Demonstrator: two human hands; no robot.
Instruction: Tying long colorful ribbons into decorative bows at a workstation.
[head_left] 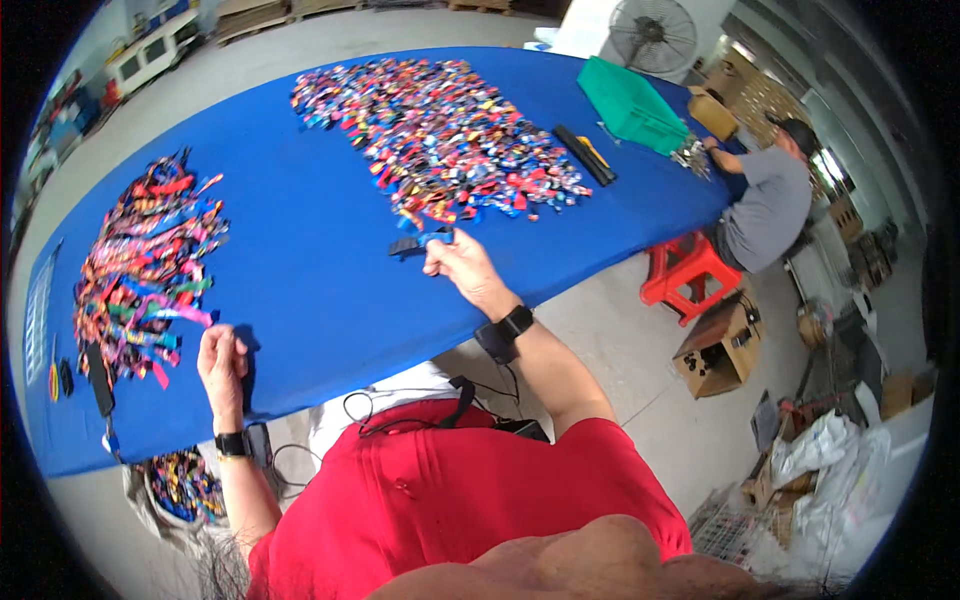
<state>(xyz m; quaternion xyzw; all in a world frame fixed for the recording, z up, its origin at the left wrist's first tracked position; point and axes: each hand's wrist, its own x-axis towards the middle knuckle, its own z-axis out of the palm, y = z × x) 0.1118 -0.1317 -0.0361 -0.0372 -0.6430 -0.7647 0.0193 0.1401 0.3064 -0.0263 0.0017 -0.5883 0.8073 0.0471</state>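
Observation:
My right hand (462, 268) is over the blue table, thumb and fingers pinching a short blue-and-black fabric strip (408, 245). The strip points left, close to the near edge of a wide spread of colourful short fabric pieces (440, 130). My left hand (223, 368) is closed, low on the left side of the table. Its fingertips are by the end of a pink strip (190, 313), which sticks out of a pile of long multicoloured strips (150, 260). Whether those fingers grip the pink strip is hidden.
A blue cloth covers the table (290, 230). A black-and-yellow tool (590, 155) and a green crate (630, 105) lie toward the right. Another person (765, 205) sits there beside a red stool (690, 275), handling metal pieces. A sack of strips (185, 485) stands below the left edge.

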